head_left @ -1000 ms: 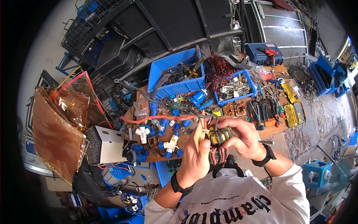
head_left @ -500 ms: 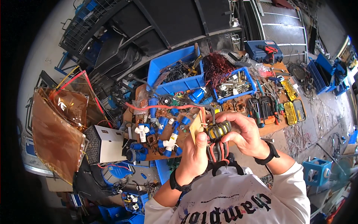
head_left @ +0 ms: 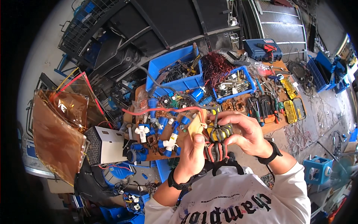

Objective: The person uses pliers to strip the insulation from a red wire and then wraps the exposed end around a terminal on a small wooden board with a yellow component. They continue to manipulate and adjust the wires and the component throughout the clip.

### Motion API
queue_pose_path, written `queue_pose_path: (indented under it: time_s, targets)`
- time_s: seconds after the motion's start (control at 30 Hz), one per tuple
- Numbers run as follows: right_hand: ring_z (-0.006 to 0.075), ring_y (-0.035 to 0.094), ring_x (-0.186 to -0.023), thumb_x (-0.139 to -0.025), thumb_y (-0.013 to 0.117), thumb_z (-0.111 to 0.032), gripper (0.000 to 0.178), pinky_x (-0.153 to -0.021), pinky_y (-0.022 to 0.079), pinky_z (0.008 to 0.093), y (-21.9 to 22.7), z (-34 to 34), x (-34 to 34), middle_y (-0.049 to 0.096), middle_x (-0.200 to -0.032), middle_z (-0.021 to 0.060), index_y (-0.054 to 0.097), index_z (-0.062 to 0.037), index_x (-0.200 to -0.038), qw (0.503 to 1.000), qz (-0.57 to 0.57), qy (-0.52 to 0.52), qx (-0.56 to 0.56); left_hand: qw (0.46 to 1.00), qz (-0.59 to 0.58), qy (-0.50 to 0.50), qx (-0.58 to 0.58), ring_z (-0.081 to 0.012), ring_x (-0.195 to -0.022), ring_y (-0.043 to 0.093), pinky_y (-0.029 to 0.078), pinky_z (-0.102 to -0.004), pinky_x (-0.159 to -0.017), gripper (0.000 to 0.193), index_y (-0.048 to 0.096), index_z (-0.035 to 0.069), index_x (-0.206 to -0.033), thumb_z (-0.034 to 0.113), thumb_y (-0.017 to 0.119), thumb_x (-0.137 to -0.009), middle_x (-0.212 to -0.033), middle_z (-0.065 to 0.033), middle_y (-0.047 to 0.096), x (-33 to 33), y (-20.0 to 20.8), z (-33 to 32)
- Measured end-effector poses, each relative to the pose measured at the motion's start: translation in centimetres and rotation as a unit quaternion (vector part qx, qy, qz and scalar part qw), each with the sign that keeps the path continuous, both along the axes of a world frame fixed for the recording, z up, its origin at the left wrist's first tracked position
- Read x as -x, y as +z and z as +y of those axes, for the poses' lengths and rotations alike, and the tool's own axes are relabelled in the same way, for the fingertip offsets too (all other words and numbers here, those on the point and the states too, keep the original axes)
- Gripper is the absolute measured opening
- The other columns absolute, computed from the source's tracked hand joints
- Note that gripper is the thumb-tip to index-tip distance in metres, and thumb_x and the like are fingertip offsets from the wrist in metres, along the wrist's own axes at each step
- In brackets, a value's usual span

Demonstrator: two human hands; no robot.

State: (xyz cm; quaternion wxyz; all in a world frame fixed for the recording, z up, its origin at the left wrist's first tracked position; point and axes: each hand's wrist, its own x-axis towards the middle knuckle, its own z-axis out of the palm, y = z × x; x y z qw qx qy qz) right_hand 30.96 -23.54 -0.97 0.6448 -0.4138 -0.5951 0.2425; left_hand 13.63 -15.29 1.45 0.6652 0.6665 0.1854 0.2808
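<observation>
In front of my chest is a ring-shaped coil (head_left: pixel 219 133) with a yellow core and thick black cable wound around it. Red and black cable loops (head_left: pixel 215 152) hang on its near side. My left hand (head_left: pixel 192 154) is closed, its thumb pressed against a pale yellow board (head_left: pixel 195 127) beside the coil. Its other fingers are mostly hidden. My right hand (head_left: pixel 248 134) curls around the coil's right side, fingers above and thumb below. A red cable (head_left: pixel 164 109) runs left from the board, and a black cable (head_left: pixel 164 86) arcs away toward the far left.
Blue and white pipe-like fittings (head_left: pixel 171 141) lie on the wooden table (head_left: pixel 274 126). Farther back are a blue crate (head_left: pixel 179 87) of cables, a tangle of dark red wire (head_left: pixel 215 66) and a blue tray (head_left: pixel 235 98) of metal parts. Hand tools (head_left: pixel 266 108) and a red drill (head_left: pixel 269 50) lie right.
The black cable has swung upward into a wider arc over the blue crate. The coil has turned a little, and my right fingers have shifted on it. The red cable has slid slightly left.
</observation>
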Motion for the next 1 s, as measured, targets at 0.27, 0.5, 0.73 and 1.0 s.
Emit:
queue_pose_path:
  time_s: [0.27,0.5,0.73,1.0]
  targets:
    - [0.0351,0.056,-0.121,-0.087,0.072,-0.035,0.047,-0.103,0.043,0.0478,-1.8,0.1,-0.8,0.059,-0.125,0.0204,0.057,-0.0028,-0.118,0.987,0.132,0.094,0.021,0.999,-0.011,-0.009,0.043,-0.0155,-0.091,0.066,0.056,-0.0278,-0.074,0.082,0.044,-0.006,-0.131,0.067,0.035,-0.096,-0.109,-0.013,0.063,0.0,0.1,-0.1]
    - [0.0356,0.057,-0.12,-0.09,0.068,-0.037,0.045,-0.102,0.043,0.0493,-3.1,0.1,-0.5,0.059,-0.124,0.0198,0.056,-0.0033,-0.117,0.987,0.134,0.081,-0.018,0.999,0.015,-0.022,0.028,-0.0268,-0.112,0.062,0.052,-0.0381,-0.093,0.08,0.032,-0.005,-0.142,0.062,0.034,-0.097,-0.127,-0.02,0.055,0.0,-0.5,-0.4]
    - [0.0292,0.065,-0.104,-0.08,0.08,-0.038,0.054,-0.089,0.05,0.0399,0.2,-0.7,-1.0,0.063,-0.107,0.0161,0.051,-0.0025,-0.109,0.999,0.016,-0.001,0.05,0.99,0.043,0.019,-0.134,-0.0238,-0.111,0.062,0.052,-0.0362,-0.092,0.08,0.034,-0.006,-0.142,0.061,0.035,-0.098,-0.128,-0.0178,0.056,-0.6,-0.7,-0.2]
    - [0.0156,0.064,-0.095,-0.069,0.09,-0.027,0.066,-0.08,0.054,0.0308,3.3,-1.1,0.7,0.066,-0.107,0.0122,0.051,0.0004,-0.114,0.969,-0.064,-0.113,0.212,0.975,0.037,0.07,-0.207,-0.0271,-0.095,0.065,0.051,-0.0364,-0.081,0.074,0.043,-0.009,-0.134,0.055,0.046,-0.098,-0.109,-0.0201,0.063,-0.5,-0.9,0.2]
